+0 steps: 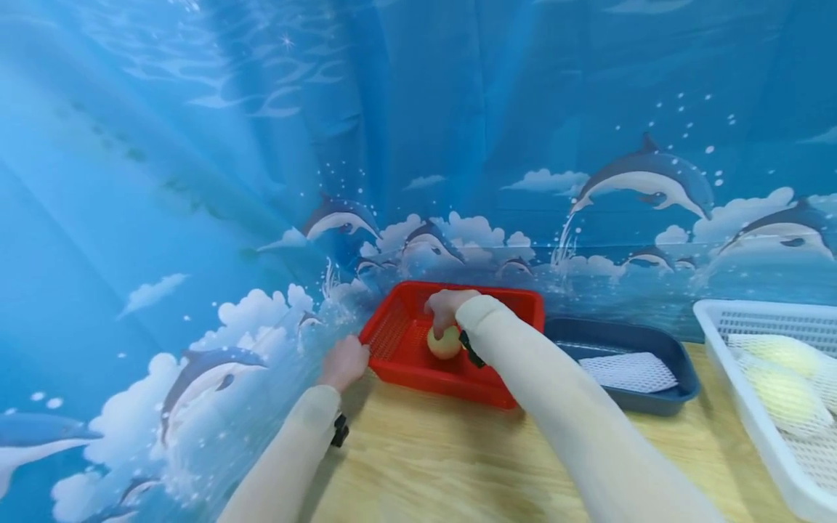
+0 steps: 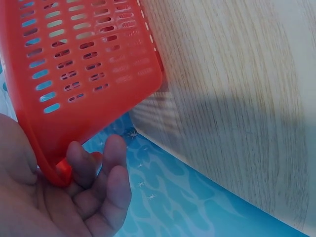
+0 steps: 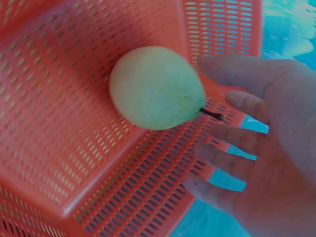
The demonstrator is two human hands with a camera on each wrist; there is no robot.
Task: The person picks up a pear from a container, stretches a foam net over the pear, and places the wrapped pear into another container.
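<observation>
A pale yellow-green pear (image 3: 155,89) with a dark stem lies inside the red plastic basket (image 1: 471,388), against its slotted wall. My right hand (image 1: 447,305) reaches over the far rim into the basket. In the right wrist view its fingers (image 3: 222,160) are spread and relaxed beside the stem end, with the thumb close to the pear. At the basket's left end my left hand (image 1: 345,363) holds the rim. The left wrist view shows the rim between thumb and curled fingers (image 2: 101,197), with part of the thumb out of frame.
Right of the basket stands a dark blue tray (image 1: 683,392) with a white foam net (image 1: 631,372) in it. Farther right, a white basket (image 1: 752,421) contains netted pale fruit (image 1: 785,396). A blue dolphin-print curtain (image 1: 458,145) hangs behind the wooden table (image 1: 445,465) and along its left.
</observation>
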